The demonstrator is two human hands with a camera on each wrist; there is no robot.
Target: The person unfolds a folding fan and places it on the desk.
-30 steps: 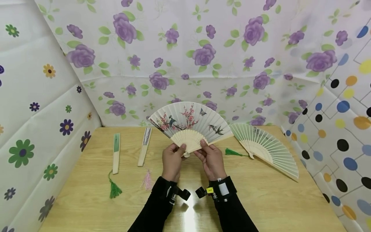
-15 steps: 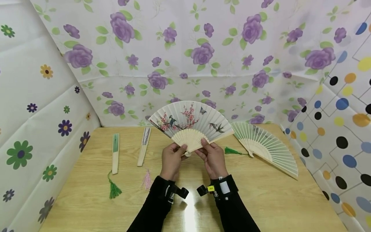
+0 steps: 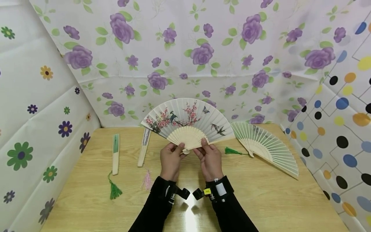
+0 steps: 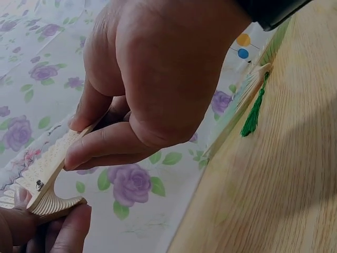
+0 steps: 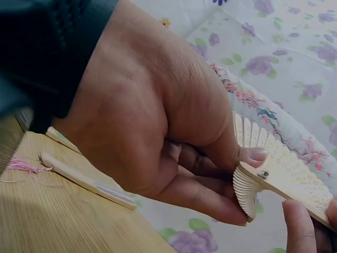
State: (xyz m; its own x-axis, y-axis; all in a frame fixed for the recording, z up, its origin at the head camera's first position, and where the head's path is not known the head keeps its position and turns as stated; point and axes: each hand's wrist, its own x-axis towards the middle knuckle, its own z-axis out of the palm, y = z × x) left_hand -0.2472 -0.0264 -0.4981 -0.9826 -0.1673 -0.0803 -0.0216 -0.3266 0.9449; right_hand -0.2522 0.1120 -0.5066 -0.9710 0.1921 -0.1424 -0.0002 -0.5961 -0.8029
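Both hands hold a spread white folding fan (image 3: 185, 112), painted with pink blossoms and birds, above the middle of the table. My left hand (image 3: 170, 162) pinches its narrow base beside the rivet. At the fan's right side, my right hand (image 3: 212, 162) pinches the pale outer rib between thumb and fingers. In the left wrist view, the right hand (image 4: 158, 79) looms large on the rib of the fan (image 4: 50, 158). The right wrist view has the left hand (image 5: 152, 110) gripping the base of the fan (image 5: 287, 166), with right-hand fingertips at lower right.
A pale green open fan (image 3: 271, 145) with a green tassel (image 3: 234, 151) lies right on the wooden table (image 3: 278, 206). Left lie a closed green fan (image 3: 116, 154), with its tassel (image 3: 115, 191), and another closed fan (image 3: 142, 151) with a pink tassel (image 3: 147, 181). Patterned cloth (image 3: 179, 38) surrounds the table.
The held fan has risen slightly, and its left edge has swung further left, over the top of a closed fan. Both hands have shifted slightly left and keep their hold.
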